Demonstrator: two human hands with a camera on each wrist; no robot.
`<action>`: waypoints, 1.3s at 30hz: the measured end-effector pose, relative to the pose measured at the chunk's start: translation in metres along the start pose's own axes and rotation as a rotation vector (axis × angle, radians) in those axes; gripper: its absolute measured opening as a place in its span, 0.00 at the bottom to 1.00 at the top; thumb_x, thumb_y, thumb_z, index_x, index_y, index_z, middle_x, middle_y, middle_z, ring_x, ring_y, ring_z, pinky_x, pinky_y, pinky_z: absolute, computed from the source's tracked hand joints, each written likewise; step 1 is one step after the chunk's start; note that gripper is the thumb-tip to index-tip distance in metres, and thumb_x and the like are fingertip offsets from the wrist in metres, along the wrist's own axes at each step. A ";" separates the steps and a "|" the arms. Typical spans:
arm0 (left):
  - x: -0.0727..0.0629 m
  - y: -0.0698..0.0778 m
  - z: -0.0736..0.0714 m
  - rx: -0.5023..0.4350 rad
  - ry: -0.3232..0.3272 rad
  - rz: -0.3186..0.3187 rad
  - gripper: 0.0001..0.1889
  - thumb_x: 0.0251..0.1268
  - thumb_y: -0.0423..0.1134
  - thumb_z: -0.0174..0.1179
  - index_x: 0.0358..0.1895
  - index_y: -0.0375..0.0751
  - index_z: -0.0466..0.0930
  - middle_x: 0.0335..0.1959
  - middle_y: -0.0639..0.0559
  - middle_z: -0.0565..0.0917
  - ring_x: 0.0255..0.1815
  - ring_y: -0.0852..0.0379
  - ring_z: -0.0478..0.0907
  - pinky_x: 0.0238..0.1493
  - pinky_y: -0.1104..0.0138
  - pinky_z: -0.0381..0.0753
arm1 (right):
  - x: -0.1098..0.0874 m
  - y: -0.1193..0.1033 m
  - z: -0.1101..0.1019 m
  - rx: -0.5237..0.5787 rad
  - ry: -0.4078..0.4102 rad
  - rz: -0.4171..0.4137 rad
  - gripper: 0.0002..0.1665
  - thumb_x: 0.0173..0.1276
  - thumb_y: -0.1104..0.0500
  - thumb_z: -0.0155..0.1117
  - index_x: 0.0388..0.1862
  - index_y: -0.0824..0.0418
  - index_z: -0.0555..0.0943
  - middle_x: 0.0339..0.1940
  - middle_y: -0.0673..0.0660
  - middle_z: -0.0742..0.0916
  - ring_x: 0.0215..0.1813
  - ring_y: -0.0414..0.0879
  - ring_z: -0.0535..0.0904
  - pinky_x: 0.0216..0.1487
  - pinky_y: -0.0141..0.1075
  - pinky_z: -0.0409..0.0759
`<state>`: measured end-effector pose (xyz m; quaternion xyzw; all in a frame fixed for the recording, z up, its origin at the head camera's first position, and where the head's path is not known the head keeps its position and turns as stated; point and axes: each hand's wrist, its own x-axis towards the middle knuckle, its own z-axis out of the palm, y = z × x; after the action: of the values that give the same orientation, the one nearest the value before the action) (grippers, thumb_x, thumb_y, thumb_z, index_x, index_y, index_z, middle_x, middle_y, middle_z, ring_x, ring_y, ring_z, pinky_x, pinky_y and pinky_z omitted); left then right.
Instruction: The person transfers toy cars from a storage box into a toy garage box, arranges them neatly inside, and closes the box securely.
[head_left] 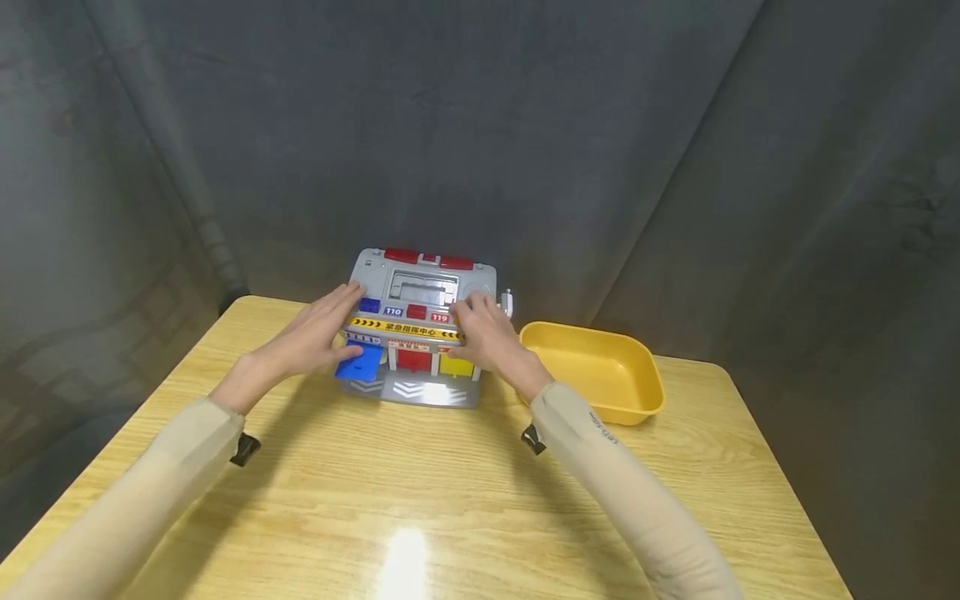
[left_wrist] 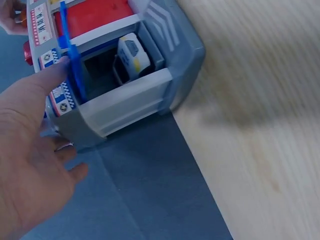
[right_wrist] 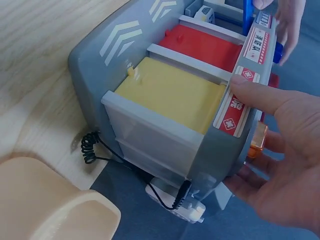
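A grey toy rescue station [head_left: 375, 273] stands at the back of the table, with coloured garage doors on its front. My left hand [head_left: 310, 332] lies at its left end, fingers fairly straight near the top. The left thumb touches the raised blue door [left_wrist: 76, 70]; a small white toy car [left_wrist: 134, 56] sits in the bay behind it. My right hand [head_left: 491, 337] grips the right end of the upper edge. Its thumb presses the front sticker above the yellow door [right_wrist: 172, 92], and its fingers curl behind, by an orange button [right_wrist: 258, 140]. The red door [right_wrist: 202, 47] is closed.
A yellow plastic tray [head_left: 651, 371] stands right of the station. A white piece [right_wrist: 185, 210] with a black coiled cord [right_wrist: 89, 147] hangs at the station's right side. Dark curtain [head_left: 480, 125] hangs behind the wooden table [head_left: 337, 483].
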<state>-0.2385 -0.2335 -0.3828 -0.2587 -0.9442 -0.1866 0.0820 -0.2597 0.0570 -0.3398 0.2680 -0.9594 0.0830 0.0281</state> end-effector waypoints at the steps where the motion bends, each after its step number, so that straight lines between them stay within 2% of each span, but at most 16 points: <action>1: 0.001 0.001 0.000 0.004 0.001 0.008 0.49 0.59 0.45 0.69 0.76 0.33 0.47 0.76 0.36 0.49 0.76 0.38 0.44 0.70 0.43 0.49 | 0.000 -0.001 -0.001 -0.010 -0.005 -0.005 0.37 0.54 0.49 0.77 0.60 0.59 0.73 0.54 0.56 0.73 0.57 0.50 0.64 0.58 0.42 0.68; 5: 0.008 0.006 -0.002 0.027 -0.015 0.040 0.49 0.56 0.42 0.71 0.75 0.34 0.49 0.76 0.36 0.50 0.76 0.40 0.45 0.70 0.43 0.50 | 0.001 -0.003 -0.001 -0.045 -0.016 -0.020 0.35 0.54 0.49 0.77 0.58 0.59 0.74 0.51 0.55 0.73 0.54 0.50 0.64 0.54 0.40 0.70; 13: 0.018 0.015 -0.001 0.094 -0.025 0.093 0.43 0.57 0.39 0.70 0.72 0.32 0.57 0.74 0.36 0.55 0.74 0.38 0.52 0.68 0.44 0.56 | 0.004 -0.006 0.003 -0.100 -0.019 -0.020 0.33 0.54 0.48 0.77 0.54 0.58 0.73 0.48 0.54 0.73 0.51 0.49 0.65 0.48 0.38 0.73; 18: 0.015 0.017 -0.003 0.086 -0.010 0.119 0.42 0.57 0.38 0.70 0.72 0.31 0.58 0.73 0.34 0.56 0.73 0.37 0.54 0.67 0.44 0.58 | 0.005 -0.007 0.004 -0.085 -0.020 -0.017 0.32 0.53 0.49 0.78 0.52 0.58 0.74 0.45 0.53 0.73 0.49 0.49 0.65 0.46 0.38 0.73; 22: 0.012 0.016 -0.004 0.071 -0.018 0.153 0.45 0.52 0.38 0.73 0.71 0.29 0.58 0.73 0.33 0.56 0.72 0.35 0.54 0.66 0.43 0.58 | 0.004 -0.006 0.004 -0.084 -0.023 -0.013 0.32 0.53 0.49 0.78 0.52 0.58 0.74 0.45 0.53 0.72 0.49 0.48 0.65 0.45 0.38 0.73; 27: 0.013 0.015 -0.001 0.091 -0.032 0.152 0.49 0.48 0.39 0.76 0.72 0.32 0.57 0.73 0.33 0.55 0.72 0.35 0.53 0.67 0.43 0.58 | 0.004 -0.005 0.005 -0.102 -0.015 -0.009 0.34 0.54 0.48 0.77 0.55 0.58 0.73 0.46 0.53 0.72 0.49 0.48 0.65 0.46 0.38 0.73; 33: 0.014 0.014 0.009 0.168 0.007 0.147 0.48 0.46 0.41 0.77 0.72 0.37 0.60 0.72 0.32 0.57 0.70 0.33 0.56 0.66 0.42 0.58 | 0.004 -0.004 0.006 -0.095 -0.008 -0.012 0.36 0.54 0.48 0.77 0.57 0.58 0.73 0.47 0.54 0.73 0.50 0.49 0.65 0.48 0.39 0.73; 39: 0.012 0.014 0.018 0.204 0.067 0.168 0.50 0.45 0.41 0.78 0.72 0.37 0.58 0.69 0.33 0.58 0.68 0.34 0.57 0.65 0.41 0.59 | 0.003 -0.003 0.007 -0.099 -0.004 -0.004 0.36 0.54 0.48 0.77 0.57 0.58 0.73 0.48 0.54 0.73 0.51 0.48 0.65 0.49 0.39 0.73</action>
<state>-0.2422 -0.2093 -0.3920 -0.3207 -0.9300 -0.0907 0.1548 -0.2610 0.0519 -0.3455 0.2683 -0.9619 0.0349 0.0398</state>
